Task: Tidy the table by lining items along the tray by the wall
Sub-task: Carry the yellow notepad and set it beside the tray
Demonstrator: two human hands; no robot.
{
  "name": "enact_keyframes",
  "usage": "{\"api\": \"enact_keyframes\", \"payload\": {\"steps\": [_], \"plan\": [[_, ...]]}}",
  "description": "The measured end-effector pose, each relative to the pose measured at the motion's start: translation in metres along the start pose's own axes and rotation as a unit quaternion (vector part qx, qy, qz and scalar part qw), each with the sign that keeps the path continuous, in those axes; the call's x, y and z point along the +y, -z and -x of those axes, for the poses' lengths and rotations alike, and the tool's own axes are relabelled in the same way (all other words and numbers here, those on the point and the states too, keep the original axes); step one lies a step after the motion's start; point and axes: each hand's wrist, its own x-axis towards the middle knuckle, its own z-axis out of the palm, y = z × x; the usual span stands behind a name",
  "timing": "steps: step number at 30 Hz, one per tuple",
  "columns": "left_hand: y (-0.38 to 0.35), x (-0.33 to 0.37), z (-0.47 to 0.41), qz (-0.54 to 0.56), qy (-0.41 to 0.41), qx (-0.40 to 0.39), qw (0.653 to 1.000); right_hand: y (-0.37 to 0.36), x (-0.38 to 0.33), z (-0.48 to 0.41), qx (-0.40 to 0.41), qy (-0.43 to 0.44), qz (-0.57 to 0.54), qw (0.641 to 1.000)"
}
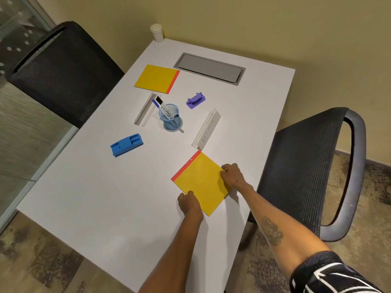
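From the head camera, a white table [105, 197] stands with its far edge against a beige wall, and a grey recessed tray [209, 68] is set into the tabletop near that wall. Both hands are on the near yellow notepad [201, 182], which lies flat and turned at an angle near the table's right edge, its red binding strip facing up and to the left. The left hand [189, 203] has its fingers curled closed around the pad's near left edge, and the right hand [231, 174] pinches the pad's right corner with its fingers folded over the edge. A second yellow notepad [156, 78] with a red strip on its right side lies flat just beside the tray's left end, not quite touching it. Between the two pads the other items are scattered well apart: a blue mesh pen cup [171, 118] stands upright holding several markers [163, 106], with a clear name-plate holder [146, 111] lying just to its left. A small purple stapler-like object [195, 100] sits to the right of the cup, nearer the tray. A second name-plate holder [206, 130] with handwriting on it lies just beyond the held pad's top corner. A blue plastic eraser holder [126, 144] sits toward the left edge. A white paper cup [157, 32] stands at the far left corner against the wall, and a dark mesh chair [63, 68] stands to the left of the table, with another [306, 166] to the right.
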Motion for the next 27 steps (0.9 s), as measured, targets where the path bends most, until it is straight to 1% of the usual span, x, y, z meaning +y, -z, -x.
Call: {"api": "enact_keyframes", "payload": {"steps": [4,12,14,19,21,24,27], "plan": [[0.01,-0.005,0.001,-0.022,0.005,-0.008,1.0,0.0,-0.004,0.012,0.028,0.019,-0.048,0.998],[0.033,-0.009,0.014,-0.035,0.012,-0.036,0.999,0.005,-0.012,0.038,-0.007,-0.009,-0.175,0.984],[0.039,-0.005,0.019,-0.045,0.002,-0.041,0.998,0.008,-0.014,0.045,-0.011,-0.007,-0.196,0.98],[0.053,0.016,0.034,-0.066,-0.036,-0.026,0.997,0.022,-0.019,0.069,-0.017,0.011,-0.236,0.972],[0.058,0.024,0.038,-0.032,-0.05,-0.02,0.998,0.029,-0.022,0.079,-0.016,0.016,-0.248,0.969],[0.065,0.033,0.046,0.014,-0.071,0.018,0.997,0.038,-0.027,0.093,-0.003,0.02,-0.271,0.962],[0.073,0.039,0.059,0.028,-0.107,-0.009,0.994,0.046,-0.034,0.106,0.017,0.028,-0.288,0.957]]}}
